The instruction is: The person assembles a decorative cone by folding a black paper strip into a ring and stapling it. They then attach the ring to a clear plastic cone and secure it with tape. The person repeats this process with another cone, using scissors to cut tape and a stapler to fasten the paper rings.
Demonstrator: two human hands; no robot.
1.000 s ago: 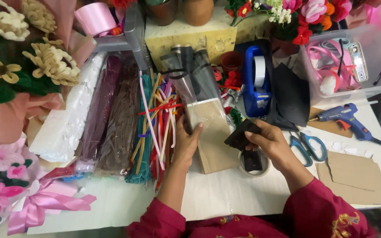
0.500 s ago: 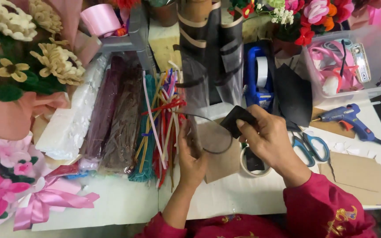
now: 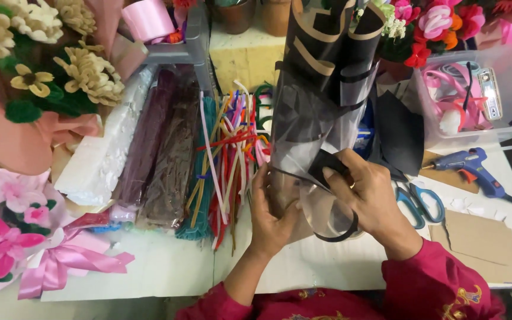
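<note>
At the centre of the white surface (image 3: 167,269), your two hands hold a cone of clear wrapping film (image 3: 318,112) with black and gold bands, standing upright and flaring toward the top edge of the view. Your left hand (image 3: 271,216) is closed around the narrow lower end of the cone, fingers curled against the film. Your right hand (image 3: 370,198) grips the same lower part from the other side and pinches a piece of black paper (image 3: 326,166) against the film with thumb and forefinger. A black-rimmed flap of the film curves out below your right hand.

Just left of your left hand lies a loose bundle of coloured pipe cleaners (image 3: 232,148); beside it sit packets of dark stems in clear sleeves (image 3: 164,154) and a white foam block (image 3: 105,160). A pink ribbon bow (image 3: 66,264) and paper flowers (image 3: 7,228) occupy the near-left corner. Right of your right hand, blue-handled scissors (image 3: 423,204) lie on the surface, with a blue glue gun (image 3: 475,169) beyond them and cardboard pieces (image 3: 484,246) nearer you. A clear plastic box (image 3: 475,98) of pink ribbon stands at the far right.
</note>
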